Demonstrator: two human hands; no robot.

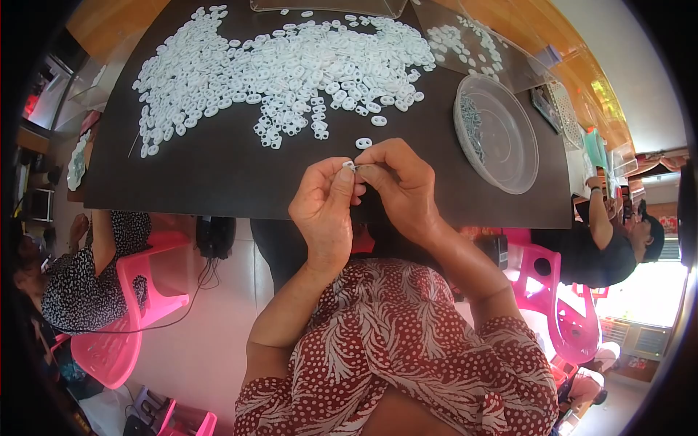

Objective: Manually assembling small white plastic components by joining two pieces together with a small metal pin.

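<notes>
Where the view begins at its left edge, a seated person in a black-and-white dotted dress [87, 280] occupies a pink plastic chair [120, 327] beside the dark table [218, 174]; on that table a broad heap of small white oval plastic pieces [283, 69] spreads across the far side; one loose white piece [363, 143] lies apart from the heap, just beyond the fingertips. At the near table edge, the left hand [323, 211] and the right hand [403, 185] meet fingertip to fingertip; both are pinched narrow around a single small white piece [349, 166], held between thumbs and forefingers; the left thumb and forefinger cover most of it, so its long axis cannot be told. The piece sits directly between the two hands, equally near each, above the table edge. Further right, a clear round plastic dish [498, 138] holds small grey metal parts; at the far right, another person in a dark top [592, 254] sits by a second pink chair [563, 312].
</notes>
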